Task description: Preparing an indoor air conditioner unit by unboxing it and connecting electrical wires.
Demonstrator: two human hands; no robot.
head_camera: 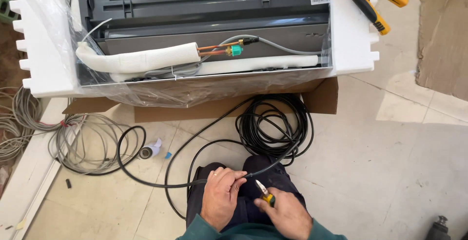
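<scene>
My left hand [220, 196] pinches a black cable [146, 181] just above my knee, fingers closed around it. My right hand [287, 215] grips small yellow-handled cutters [264, 193], their jaws pointing up toward the cable beside my left fingertips. The cable runs up to a black coil [273, 123] on the floor and loops left across the tiles. Behind it lies an air conditioner indoor unit [204, 20] on its back, with white insulated pipes [136, 60] and copper fittings with a green cap [236, 50].
White foam blocks [41, 40] and clear plastic hold the unit on a cardboard flap [321, 98]. Yellow-handled pliers [373, 1] rest on the right foam. Grey cable coils [83, 142] and a tape roll [148, 150] lie left. A dark tool [438, 228] sits bottom right.
</scene>
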